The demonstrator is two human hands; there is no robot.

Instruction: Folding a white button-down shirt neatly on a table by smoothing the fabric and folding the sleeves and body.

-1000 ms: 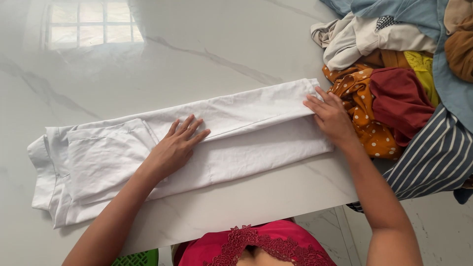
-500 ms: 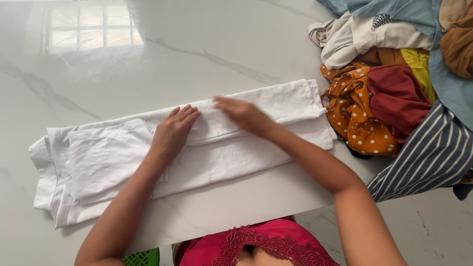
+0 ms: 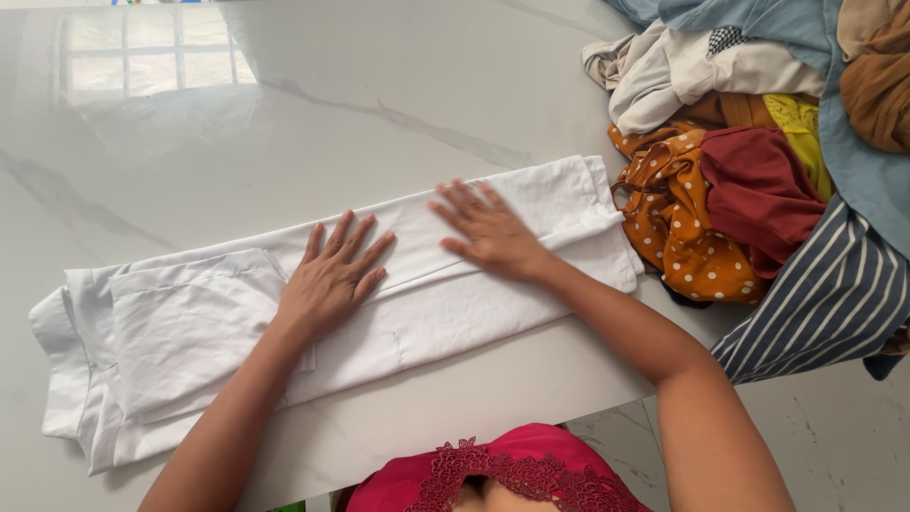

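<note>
A white garment (image 3: pixel 190 341), folded lengthwise into a long strip, lies across the white marble table (image 3: pixel 379 104). My left hand (image 3: pixel 332 275) rests flat on its middle, fingers spread. My right hand (image 3: pixel 483 229) lies flat on the cloth just to the right of it, fingers spread and pointing left. Neither hand grips anything; both press on the fabric.
A heap of clothes fills the right side: an orange polka-dot piece (image 3: pixel 678 228), a dark red one (image 3: pixel 763 190), a yellow one (image 3: pixel 801 128), a striped navy-and-white cloth (image 3: pixel 815 303), pale blue fabric (image 3: pixel 853 142) and a beige garment (image 3: pixel 682 71). The table's near edge runs below the white garment.
My right hand has slid left along the white garment from its right end toward the middle. My left hand has stayed nearly in place.
</note>
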